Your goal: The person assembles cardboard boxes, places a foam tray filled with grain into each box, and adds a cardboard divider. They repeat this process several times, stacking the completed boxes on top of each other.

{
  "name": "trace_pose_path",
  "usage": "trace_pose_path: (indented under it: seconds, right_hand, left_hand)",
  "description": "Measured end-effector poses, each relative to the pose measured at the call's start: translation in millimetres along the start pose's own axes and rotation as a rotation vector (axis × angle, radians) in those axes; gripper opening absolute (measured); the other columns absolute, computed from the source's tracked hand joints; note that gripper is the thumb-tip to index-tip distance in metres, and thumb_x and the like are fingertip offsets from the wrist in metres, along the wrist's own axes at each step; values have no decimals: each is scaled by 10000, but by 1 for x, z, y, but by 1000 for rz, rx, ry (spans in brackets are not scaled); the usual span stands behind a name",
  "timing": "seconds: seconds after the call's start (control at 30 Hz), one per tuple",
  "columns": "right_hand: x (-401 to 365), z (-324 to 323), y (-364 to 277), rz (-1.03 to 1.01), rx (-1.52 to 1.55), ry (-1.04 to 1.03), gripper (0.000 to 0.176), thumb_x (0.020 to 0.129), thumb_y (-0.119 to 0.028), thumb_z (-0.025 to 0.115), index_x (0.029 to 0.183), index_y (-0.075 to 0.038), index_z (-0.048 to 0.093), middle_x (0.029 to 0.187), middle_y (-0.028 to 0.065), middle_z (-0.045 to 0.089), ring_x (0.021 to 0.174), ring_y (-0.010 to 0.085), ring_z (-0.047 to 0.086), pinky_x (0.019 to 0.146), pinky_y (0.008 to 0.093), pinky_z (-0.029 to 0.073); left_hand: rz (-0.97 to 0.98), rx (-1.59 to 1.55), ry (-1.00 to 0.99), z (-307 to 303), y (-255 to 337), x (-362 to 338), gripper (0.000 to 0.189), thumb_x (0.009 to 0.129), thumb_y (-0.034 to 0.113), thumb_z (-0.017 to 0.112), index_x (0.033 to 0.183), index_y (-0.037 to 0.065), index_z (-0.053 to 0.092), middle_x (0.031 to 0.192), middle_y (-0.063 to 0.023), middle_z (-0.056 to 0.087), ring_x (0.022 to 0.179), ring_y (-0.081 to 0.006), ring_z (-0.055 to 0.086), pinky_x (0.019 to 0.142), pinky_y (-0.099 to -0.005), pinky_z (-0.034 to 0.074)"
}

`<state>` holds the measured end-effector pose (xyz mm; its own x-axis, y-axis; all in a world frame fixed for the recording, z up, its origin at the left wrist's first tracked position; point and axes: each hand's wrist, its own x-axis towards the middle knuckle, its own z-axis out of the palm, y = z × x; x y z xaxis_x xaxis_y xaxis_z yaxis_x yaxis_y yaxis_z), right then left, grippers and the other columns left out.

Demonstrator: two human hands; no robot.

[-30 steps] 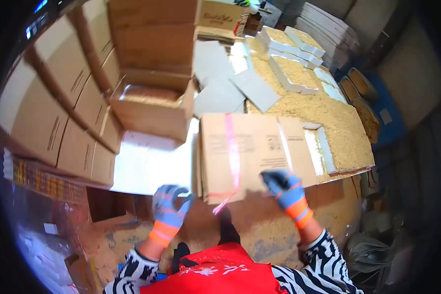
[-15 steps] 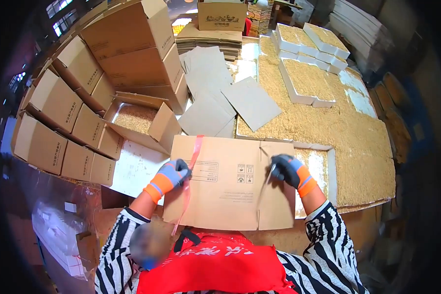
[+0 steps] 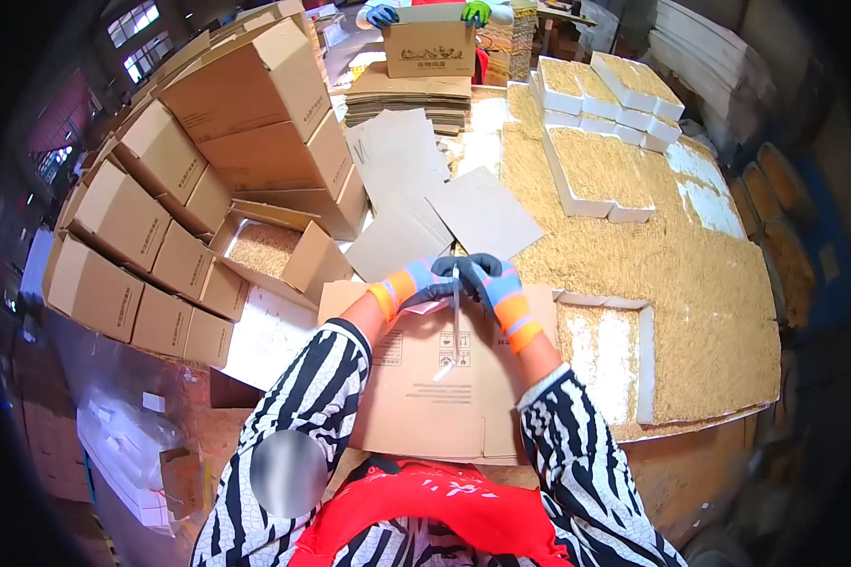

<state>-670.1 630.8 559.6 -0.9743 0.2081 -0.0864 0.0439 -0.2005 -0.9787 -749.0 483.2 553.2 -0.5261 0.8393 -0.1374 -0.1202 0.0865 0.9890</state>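
Both my gloved hands meet at the far edge of a flat cardboard carton (image 3: 425, 416) that lies in front of me. Fingers closed, my left hand (image 3: 428, 283) is on a pink strap (image 3: 425, 308), part of which shows beneath it. My right hand (image 3: 487, 281) is closed on a thin whitish strip (image 3: 457, 326), which hangs down over the carton's printed symbols. The fingertips touch or overlap, and what lies between them is hidden.
Stacked cartons (image 3: 165, 151) stand at the left, beside an open box (image 3: 303, 250) of grain-like filling. Grey sheets (image 3: 487, 213) lie beyond my hands. White trays (image 3: 596, 175) and straw-coloured material (image 3: 709, 331) cover the right. A co-worker's gloved hands (image 3: 382, 15) hold a carton (image 3: 430, 47).
My hands have moved inward and away from me, from the carton's two sides to its far edge. The co-worker's hands have appeared at the far carton. The view has shifted slightly.
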Motion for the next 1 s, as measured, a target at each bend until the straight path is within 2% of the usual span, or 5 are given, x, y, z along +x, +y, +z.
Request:
trace_pose_path:
  seconds: [0.17,0.33,0.63,0.83,1.0]
  right_hand:
    - [-74,-8,51,-463,-813,332,519,823,-177,619,1300,-45,462,1276,163,475,1156,315,471,973,393,402]
    - [-94,-4,39,-458,-1228,181,629,795,-340,619,1326,-55,437,1351,182,412,1283,366,330,1085,469,224]
    - [-138,-9,34,-618,-1377,150,507,802,-175,624,1269,-26,492,1323,181,468,1258,378,377,1063,458,284]
    - [-137,-14,48,-568,-1430,119,529,797,-105,634,1295,-11,481,1318,194,477,1249,371,395,1059,447,298]
    - [-127,-4,62,-472,-1480,133,535,749,-102,637,1253,5,493,1318,230,447,1237,377,398,1061,429,314]
  left_hand:
    - [-196,-238,402,7,4,13,167,884,176,598,1003,62,628,805,-33,643,586,-76,551,500,-208,435]
    - [509,-478,513,-41,169,25,135,903,196,567,978,91,606,728,28,550,576,-100,475,517,-225,413]
    - [1074,50,889,11,231,-346,125,885,147,583,957,45,598,831,-54,606,709,-149,601,559,-267,491]
    - [-1044,672,924,-54,-73,-716,185,837,206,545,918,135,695,818,-65,678,648,-199,616,586,-361,491]
    - [-1245,950,1601,-157,-111,-988,264,827,263,582,973,65,677,860,-98,669,695,-220,620,573,-385,503]
